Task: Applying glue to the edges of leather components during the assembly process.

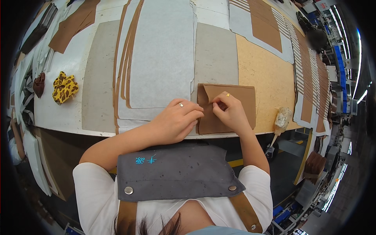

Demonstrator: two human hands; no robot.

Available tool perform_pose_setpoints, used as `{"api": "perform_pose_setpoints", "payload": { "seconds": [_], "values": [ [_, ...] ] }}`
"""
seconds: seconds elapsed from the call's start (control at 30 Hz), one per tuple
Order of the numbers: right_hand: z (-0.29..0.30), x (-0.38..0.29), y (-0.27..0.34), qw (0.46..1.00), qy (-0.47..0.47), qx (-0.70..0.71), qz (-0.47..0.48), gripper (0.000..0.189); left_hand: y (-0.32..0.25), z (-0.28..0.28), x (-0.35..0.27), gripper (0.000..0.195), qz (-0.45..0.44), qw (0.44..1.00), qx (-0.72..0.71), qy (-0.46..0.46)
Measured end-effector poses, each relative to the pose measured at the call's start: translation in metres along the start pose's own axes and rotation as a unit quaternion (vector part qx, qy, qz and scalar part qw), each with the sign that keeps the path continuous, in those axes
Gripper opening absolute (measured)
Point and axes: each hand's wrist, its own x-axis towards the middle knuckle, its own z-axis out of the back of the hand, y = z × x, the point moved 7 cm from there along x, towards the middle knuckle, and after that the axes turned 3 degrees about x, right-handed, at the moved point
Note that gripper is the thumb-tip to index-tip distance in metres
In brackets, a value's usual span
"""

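Observation:
A stack of flat brown leather-like pieces [235, 123] lies at the table's front edge, with the top piece's left side lifted and curled over. My right hand [230, 110] pinches that curled edge between thumb and forefinger. At the stack's left side is my left hand [182, 120], its fingers bent and the tips at the brown edge; whether they grip it is hidden. Just beyond my left hand lies a pile of large pale sheets [163, 58], with brown edges showing along its left side.
A squeeze bottle [282, 120] with a narrow nozzle hangs over the front edge at right. Striped and brown pieces [265, 26] lie in overlapping rows behind it. Leftward sit a yellow spotted cloth bundle [64, 88], a dark brown bundle [39, 84] and brown cut pieces [76, 25].

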Motion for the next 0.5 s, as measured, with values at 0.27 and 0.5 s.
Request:
{"api": "perform_pose_setpoints", "payload": {
  "seconds": [0.27, 0.5],
  "values": [
    [0.124, -0.062, -0.125, 0.768, -0.305, 0.559, -0.072, 0.019, -0.001, -0.039, 0.011, 0.033, -0.023, 0.994, 0.105, 0.032],
    [0.208, -0.076, -0.067, 0.716, -0.376, 0.584, 0.070, 0.033, 0.001, -0.031, 0.018, 0.031, -0.003, 0.997, 0.068, 0.040]
  ]
}}
